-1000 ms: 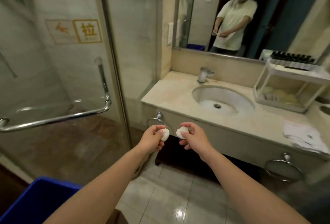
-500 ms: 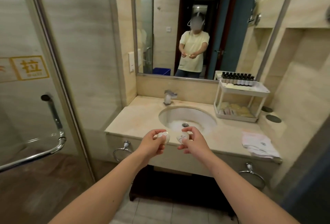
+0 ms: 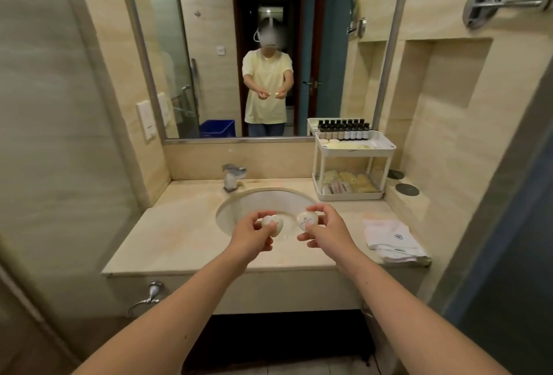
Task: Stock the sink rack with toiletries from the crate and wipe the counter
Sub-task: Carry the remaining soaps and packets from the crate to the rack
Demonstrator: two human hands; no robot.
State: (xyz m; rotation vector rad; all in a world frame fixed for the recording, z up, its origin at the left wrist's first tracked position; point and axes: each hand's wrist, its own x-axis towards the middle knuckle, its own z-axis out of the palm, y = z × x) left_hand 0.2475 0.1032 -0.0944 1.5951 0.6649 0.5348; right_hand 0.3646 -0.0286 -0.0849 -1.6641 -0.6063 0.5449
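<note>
While both arms reach over the sink (image 3: pixel 239 210), each hand pinches one small white soap: left hand (image 3: pixel 250 235), right hand (image 3: pixel 324 229).

Bottle labels (image 3: pixel 344 134) — too small to read.

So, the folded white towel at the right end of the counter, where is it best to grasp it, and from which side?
Probably the near folded edge of the towel, approached from above and in front by the right hand. It lies flat near the counter front, so fingers must pinch through the layers at an edge. The hand first has to put down its round soap.
</note>
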